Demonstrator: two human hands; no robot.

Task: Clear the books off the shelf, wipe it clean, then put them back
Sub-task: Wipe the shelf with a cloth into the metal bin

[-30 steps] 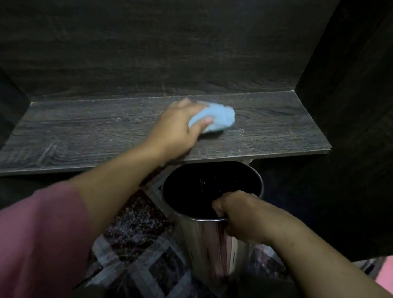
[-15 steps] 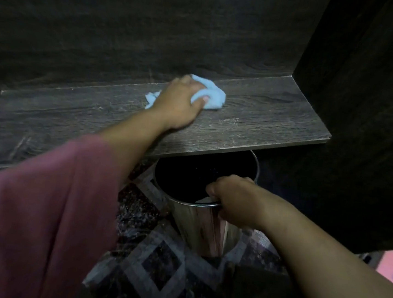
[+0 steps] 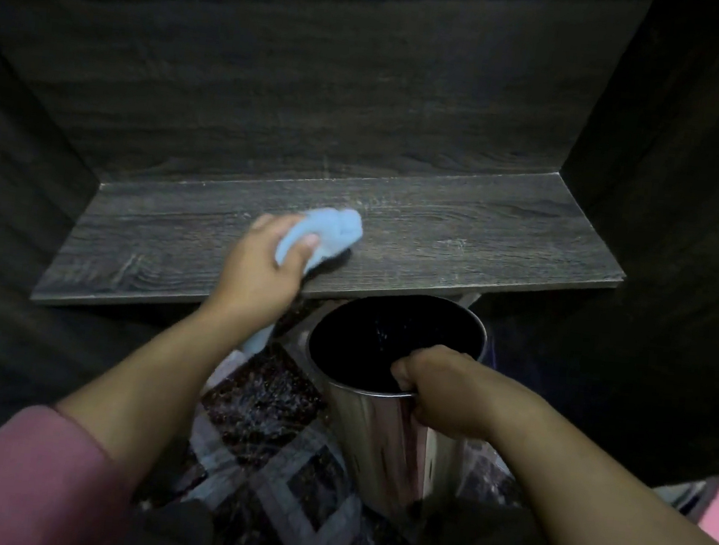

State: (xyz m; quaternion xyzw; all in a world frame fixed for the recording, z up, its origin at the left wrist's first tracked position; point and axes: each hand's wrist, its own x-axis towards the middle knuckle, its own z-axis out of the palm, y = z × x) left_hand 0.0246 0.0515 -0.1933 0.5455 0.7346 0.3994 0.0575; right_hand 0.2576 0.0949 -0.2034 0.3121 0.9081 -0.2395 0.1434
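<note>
the fingers of my left hand curl round the blue cloth, thumb pinching it, at frame centre. since half a second ago the cloth has come from the back of the shelf toward its front lip. my right hand grips the steel bin by its rim, lower right. i judge the wiping midway; no books in view.

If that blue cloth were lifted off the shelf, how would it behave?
Probably floppy: the blue cloth is bunched in the left hand, and a tail seems to droop below the shelf edge. Likely light: that hand alone manages it while the right hand grips the steel bin.
</note>
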